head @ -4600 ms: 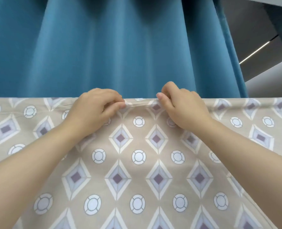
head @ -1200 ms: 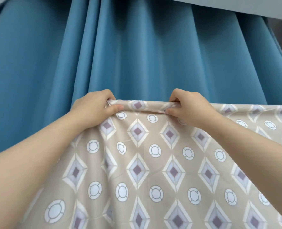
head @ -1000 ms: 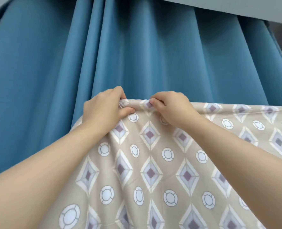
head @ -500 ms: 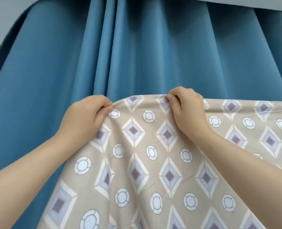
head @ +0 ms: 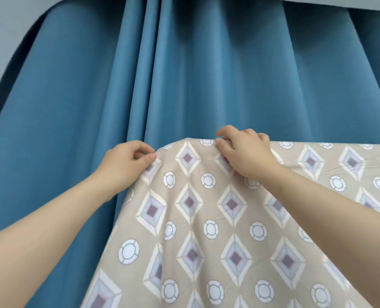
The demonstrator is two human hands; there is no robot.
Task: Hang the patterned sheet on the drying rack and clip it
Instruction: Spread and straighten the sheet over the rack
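Left hand [head: 126,162] pinches, thumb against curled fingers, the sheet [head: 209,221] (beige, diamonds and rings) at its ten o'clock corner. The sheet hangs toward six o'clock before a blue curtain [head: 207,74]. Right hand [head: 244,152], fingers curled, pinches its twelve o'clock edge.

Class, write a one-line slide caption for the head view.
Left hand and right hand pinch the top edge of the patterned sheet, blue curtain behind.
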